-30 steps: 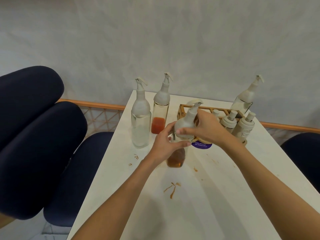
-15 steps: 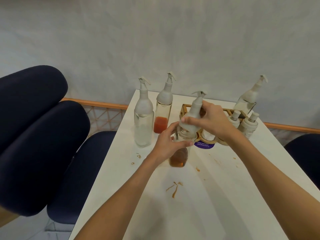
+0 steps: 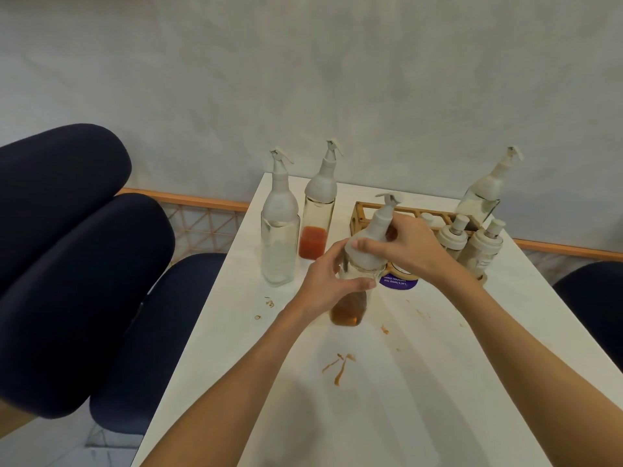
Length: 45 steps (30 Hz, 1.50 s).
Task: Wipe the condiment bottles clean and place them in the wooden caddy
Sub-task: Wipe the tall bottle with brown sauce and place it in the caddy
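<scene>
Amber-filled glass bottle (image 3: pixel 350 308), white pump cap (image 3: pixel 377 230): upright at counter (image 3: pixel 421 416) centre, wooden caddy (image 3: pixel 360 214) just beyond at 1 o'clock. My left hand (image 3: pixel 328 284) wraps the glass; right hand (image 3: pixel 416 249) curls over the cap. Risk as I judge it: cap twisting loose, or sticky glass slipping, spills sauce.

Upright amber-sauce bottle (image 3: pixel 349 310) just before wooden caddy (image 3: pixel 358 217), red-sauce bottle (image 3: pixel 313 242) and clear bottle (image 3: pixel 279 251) leftward.

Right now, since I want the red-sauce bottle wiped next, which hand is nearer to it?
Left. The left hand, gripping the amber bottle, sits just right of the red-sauce bottle; the right hand is farther right, gripping the amber bottle's top.
</scene>
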Each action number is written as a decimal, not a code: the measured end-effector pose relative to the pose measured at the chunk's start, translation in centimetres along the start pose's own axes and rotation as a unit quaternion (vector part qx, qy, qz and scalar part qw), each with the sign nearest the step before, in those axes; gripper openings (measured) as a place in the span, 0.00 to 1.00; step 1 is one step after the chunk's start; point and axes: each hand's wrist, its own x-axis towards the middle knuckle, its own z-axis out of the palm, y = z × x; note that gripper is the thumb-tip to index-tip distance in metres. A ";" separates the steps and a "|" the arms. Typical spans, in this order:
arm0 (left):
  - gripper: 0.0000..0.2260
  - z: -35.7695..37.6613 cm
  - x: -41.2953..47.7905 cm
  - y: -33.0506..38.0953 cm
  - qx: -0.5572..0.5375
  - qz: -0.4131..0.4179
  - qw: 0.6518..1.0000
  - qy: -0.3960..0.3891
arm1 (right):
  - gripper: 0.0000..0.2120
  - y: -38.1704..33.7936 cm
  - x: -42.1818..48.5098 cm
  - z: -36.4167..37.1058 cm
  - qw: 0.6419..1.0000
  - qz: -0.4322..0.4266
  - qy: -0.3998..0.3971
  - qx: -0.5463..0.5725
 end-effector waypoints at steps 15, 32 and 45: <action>0.36 0.2 0.6 -0.6 0.000 -0.002 1.000 0.009 | 0.20 0.0 0.8 -1.9 0.999 -0.022 -0.030 0.028; 0.35 0.2 0.8 -0.8 -0.008 -0.005 1.000 0.004 | 0.24 1.3 0.0 -1.7 0.993 -0.008 -0.113 0.030; 0.38 0.1 0.6 -0.5 -0.009 -0.010 1.000 0.001 | 0.29 1.3 -0.2 -1.4 0.996 -0.010 -0.085 0.005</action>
